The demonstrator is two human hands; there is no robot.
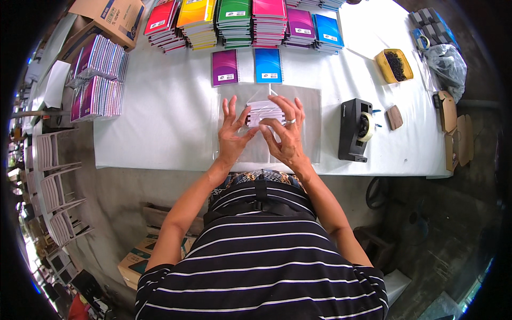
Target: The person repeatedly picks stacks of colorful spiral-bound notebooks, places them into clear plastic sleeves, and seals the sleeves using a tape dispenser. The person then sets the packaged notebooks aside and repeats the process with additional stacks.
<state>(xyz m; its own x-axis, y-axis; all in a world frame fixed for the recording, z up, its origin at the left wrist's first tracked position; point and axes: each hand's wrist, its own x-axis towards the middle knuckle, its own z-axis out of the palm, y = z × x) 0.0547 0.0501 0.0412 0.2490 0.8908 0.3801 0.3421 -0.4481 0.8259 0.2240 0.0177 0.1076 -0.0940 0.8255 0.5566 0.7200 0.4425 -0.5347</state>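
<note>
My left hand (233, 130) grips the left side of a small stack of notebooks (266, 111), its thumb and index finger bent in and the other fingers raised. From the right, my right hand (285, 130), with a ring on one finger, holds the same stack. White page edges face up, and the fingers partly hide the covers. Beneath both hands a clear plastic sheet or bag (309, 136) lies flat on the table. Just beyond it a purple spiral notebook (224, 66) and a blue spiral notebook (268, 66) lie side by side.
Colour-sorted notebook piles (233, 24) line the table's far side. At left are wrapped notebook bundles (96, 96) and a cardboard box (114, 21). A tape dispenser (352, 130), a brown block (394, 117) and a yellow tub (396, 65) of small dark pieces stand at right.
</note>
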